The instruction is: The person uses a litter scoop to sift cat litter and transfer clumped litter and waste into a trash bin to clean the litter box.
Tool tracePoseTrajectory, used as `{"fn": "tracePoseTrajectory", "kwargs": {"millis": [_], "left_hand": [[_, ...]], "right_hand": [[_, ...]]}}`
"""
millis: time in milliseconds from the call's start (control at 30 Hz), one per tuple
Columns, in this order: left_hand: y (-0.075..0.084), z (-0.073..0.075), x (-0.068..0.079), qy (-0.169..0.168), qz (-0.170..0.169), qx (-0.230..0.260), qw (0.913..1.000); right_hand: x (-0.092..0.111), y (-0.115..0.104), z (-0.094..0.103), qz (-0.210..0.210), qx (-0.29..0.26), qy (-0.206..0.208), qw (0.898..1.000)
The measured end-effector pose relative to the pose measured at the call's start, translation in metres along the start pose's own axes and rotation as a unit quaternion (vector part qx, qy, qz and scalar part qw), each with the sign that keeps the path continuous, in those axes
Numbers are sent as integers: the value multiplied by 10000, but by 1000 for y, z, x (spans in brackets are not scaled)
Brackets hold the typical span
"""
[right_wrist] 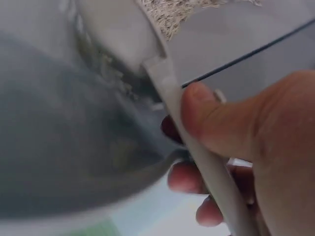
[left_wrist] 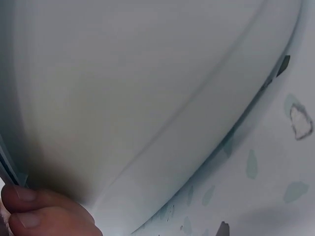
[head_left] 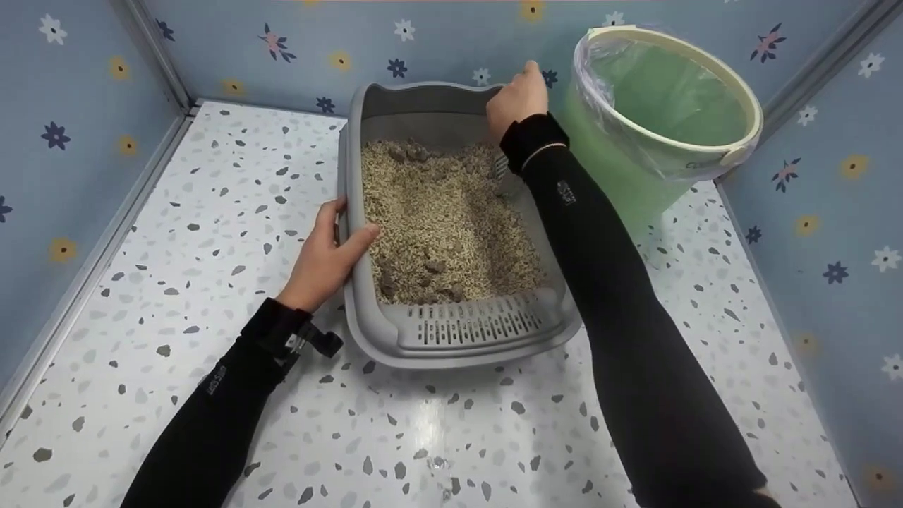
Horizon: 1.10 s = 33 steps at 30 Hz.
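Note:
A grey litter box (head_left: pixel 451 358) stands on the floor, holding tan pellet litter (head_left: pixel 437 219) with darker clumps (head_left: pixel 435 267). My left hand (head_left: pixel 321 257) grips its left rim, thumb over the top and fingers outside. In the left wrist view, fingertips (left_wrist: pixel 49 216) lie against the box's outer wall. My right hand (head_left: pixel 520 102) is above the box's far right corner, holding a litter scoop by its light grey handle (right_wrist: pixel 214 172). The forearm hides most of the scoop in the head view; only slots of its blade (head_left: pixel 501 166) show, near the right wall.
A green bin (head_left: pixel 607 169) lined with a clear plastic bag (head_left: pixel 596 77) stands right of the litter box, close to my right forearm. Blue flowered panels (head_left: pixel 233 42) enclose the back and both sides. The floor (head_left: pixel 211 233) is white and speckled.

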<state>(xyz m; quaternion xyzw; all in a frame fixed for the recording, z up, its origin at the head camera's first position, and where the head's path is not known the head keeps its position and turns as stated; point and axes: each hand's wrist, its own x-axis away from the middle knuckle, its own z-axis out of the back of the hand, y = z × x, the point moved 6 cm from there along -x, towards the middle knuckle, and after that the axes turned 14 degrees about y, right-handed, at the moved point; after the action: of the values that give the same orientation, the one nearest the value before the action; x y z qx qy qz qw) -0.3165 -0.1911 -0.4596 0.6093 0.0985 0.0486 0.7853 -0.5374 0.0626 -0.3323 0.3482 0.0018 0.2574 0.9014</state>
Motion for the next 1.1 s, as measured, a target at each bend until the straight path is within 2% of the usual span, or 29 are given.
{"fn": "tracePoseTrajectory", "kwargs": {"millis": [167,367,533,767,1000,1100], "left_hand": [[1,-3,0,-34,35,7,10000],[1,-1,0,-16,23,-2,10000],[-1,-2,0,-9,8,-14,10000],[-1,-2,2,-28,76,58,9999],[-1,0,2,-10,68,-93,9999],[-1,-1,1,7,87,-57,9999]], "right_hand": [[6,7,-6,-369,-626,205,9971],[8,-4,1,-287,-457,525,9972],[9,-10,6,-447,-506,950,9932],[8,-7,1,-621,-740,891,9913],[1,-13,-14,-677,-1811,648,9790],[-4,-14,-18,-782,-2007,606,9746]]}}
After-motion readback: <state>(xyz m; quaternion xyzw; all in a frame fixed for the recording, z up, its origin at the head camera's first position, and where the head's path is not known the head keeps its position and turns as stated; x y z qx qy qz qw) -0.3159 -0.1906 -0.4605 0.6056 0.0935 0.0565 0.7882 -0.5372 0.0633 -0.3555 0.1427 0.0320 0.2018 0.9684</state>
